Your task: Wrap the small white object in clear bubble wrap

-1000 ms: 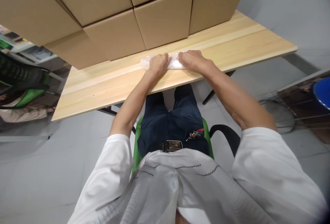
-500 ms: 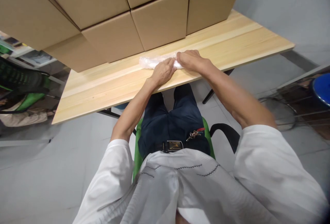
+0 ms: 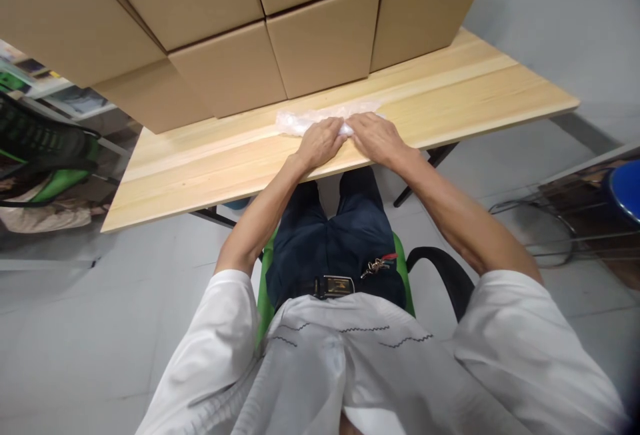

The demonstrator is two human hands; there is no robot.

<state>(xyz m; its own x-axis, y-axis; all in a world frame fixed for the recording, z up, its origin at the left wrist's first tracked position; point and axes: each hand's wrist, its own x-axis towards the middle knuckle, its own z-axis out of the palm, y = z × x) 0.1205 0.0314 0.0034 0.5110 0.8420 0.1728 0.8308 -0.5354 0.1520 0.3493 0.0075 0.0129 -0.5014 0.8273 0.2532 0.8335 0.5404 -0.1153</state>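
A clear plastic bag with something white inside (image 3: 305, 119) lies on the light wooden table (image 3: 450, 98), near its front edge. My left hand (image 3: 320, 143) rests on the bag's near side, fingers curled onto it. My right hand (image 3: 376, 136) lies flat on the bag's right end, fingertips meeting the left hand's. Both hands press the bag against the tabletop. Most of the bag's right half is hidden under my hands.
Stacked cardboard boxes (image 3: 320, 38) fill the back of the table just behind the bag. A green chair (image 3: 45, 155) stands at the left. A wire rack (image 3: 565, 211) and a blue round object (image 3: 625, 188) sit on the floor to the right.
My left hand slid right along the bag toward the right hand, uncovering the bag's left end. My right hand flattened onto the bag. The view shifted slightly.
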